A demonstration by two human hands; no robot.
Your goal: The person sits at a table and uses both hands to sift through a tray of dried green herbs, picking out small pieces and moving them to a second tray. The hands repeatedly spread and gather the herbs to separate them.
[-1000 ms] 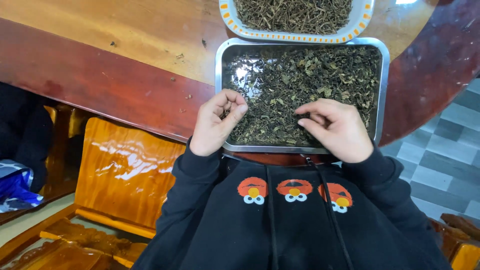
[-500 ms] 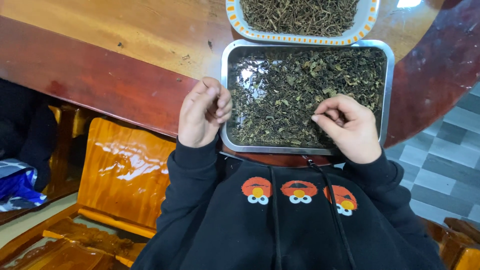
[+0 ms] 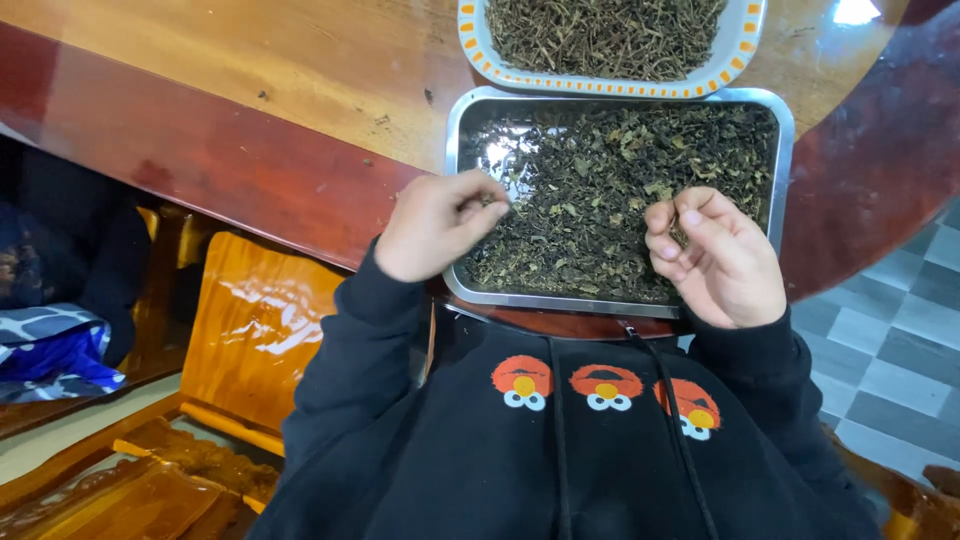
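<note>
I see my left hand (image 3: 435,225) curled at the near left corner of the metal tray (image 3: 785,150), fingertips pinched on what may be a small leaf bit. My right hand (image 3: 715,255) hovers loosely curled over the dried tea leaves (image 3: 600,190), holding nothing I can make out. Beyond sits a patterned dish of stems (image 3: 610,35) on the wooden table (image 3: 250,90); an orange chair (image 3: 260,320) stands left.
</note>
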